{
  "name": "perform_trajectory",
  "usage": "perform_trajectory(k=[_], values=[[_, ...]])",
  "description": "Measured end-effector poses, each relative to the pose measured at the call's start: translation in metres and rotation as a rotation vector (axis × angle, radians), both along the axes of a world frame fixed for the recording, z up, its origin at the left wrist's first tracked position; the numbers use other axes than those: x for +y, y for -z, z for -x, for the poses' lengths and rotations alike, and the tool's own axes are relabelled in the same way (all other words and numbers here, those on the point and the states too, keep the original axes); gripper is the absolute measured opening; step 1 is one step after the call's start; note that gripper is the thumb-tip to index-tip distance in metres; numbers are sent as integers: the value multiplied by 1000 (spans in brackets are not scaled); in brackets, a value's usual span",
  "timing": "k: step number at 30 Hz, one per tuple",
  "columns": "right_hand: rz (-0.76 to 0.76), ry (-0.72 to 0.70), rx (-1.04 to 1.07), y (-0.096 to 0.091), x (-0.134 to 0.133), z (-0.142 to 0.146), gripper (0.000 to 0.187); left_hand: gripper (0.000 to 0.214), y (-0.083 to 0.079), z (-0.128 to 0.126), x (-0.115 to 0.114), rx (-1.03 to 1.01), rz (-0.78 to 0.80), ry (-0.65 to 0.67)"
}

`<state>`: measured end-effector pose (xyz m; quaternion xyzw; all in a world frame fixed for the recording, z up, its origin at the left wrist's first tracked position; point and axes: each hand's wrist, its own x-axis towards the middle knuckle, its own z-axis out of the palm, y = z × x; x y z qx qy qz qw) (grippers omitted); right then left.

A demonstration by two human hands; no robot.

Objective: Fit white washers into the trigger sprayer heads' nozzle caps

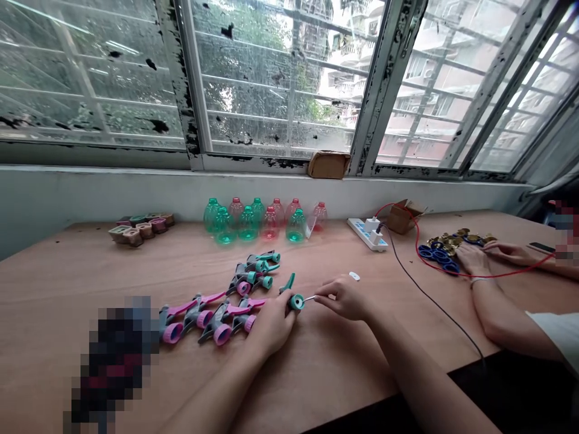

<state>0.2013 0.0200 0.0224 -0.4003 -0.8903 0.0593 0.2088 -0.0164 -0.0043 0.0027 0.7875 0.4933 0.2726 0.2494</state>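
Observation:
My left hand [272, 323] is closed around a trigger spray head [297, 302] with a green collar and lever. The collar's open end faces right. In my right hand [347, 298], a thin pale stick [309, 298] is pinched between the fingertips. Its tip is at or close to the collar opening; whether it goes inside cannot be made out. Left of my hands lie several grey spray heads with pink collars [222, 334] and levers. Others with green collars [267, 282] are bunched just behind them.
Green bottles [225, 228] and red bottles [270, 224] stand by the wall. A power strip [367, 234] with cables lies right of them, near a cardboard box [404, 217]. Small blocks [143, 229] sit far left. Another person's hands touch gold and blue pieces [438, 255] at right.

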Motion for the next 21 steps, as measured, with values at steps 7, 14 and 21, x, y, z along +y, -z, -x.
perform_trajectory(k=[7, 14, 21], values=[[70, -47, 216, 24, 2, 4, 46, 11, -1, 0, -1, -22, -12, 12], [141, -105, 332, 31, 4, 9, 45, 12, -2, -2, -3, -8, -4, 37], [267, -83, 466, 39, 7, 10, 39, 9, -2, -3, 0, -48, -1, 58]])
